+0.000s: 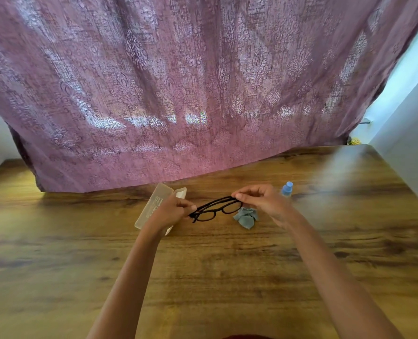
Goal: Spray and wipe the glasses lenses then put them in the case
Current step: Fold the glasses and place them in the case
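Above mid-table, held clear of the wood:

- Item 1 — glasses (216,208). Black frame, gripped at both ends. Its long axis runs from near-left to far-right at a shallow slant. The temples appear folded behind the front, though this is not certain.
- Item 2 — left hand (171,211). Fingers curled, pinching the near-left end of the frame.
- Item 3 — right hand (264,199). Fingertips closed in a narrow pinch on the far-right end, by the hinge.
- Item 4 — case (154,204). Pale and translucent, lying on the table (203,277) with its lid open. It sits directly behind and partly under the left hand. Its long axis slants the same way as the frame but more steeply.
- Item 5 — cloth (246,217). Grey-blue and crumpled, on the wood just below the right lens, touched by neither hand.
- Item 6 — spray bottle (287,188). Blue cap, upright, just behind the right hand.
- Item 7 — curtain (178,94). Mauve and patterned, hanging along the table's far edge.

Assessment: with cloth and bottle both set down, the step in hand is probably the casing. The case lies to the left of the frame and the left hand is the nearer one. The frame would need a short carry leftward and a slight turn to match the tray's line.
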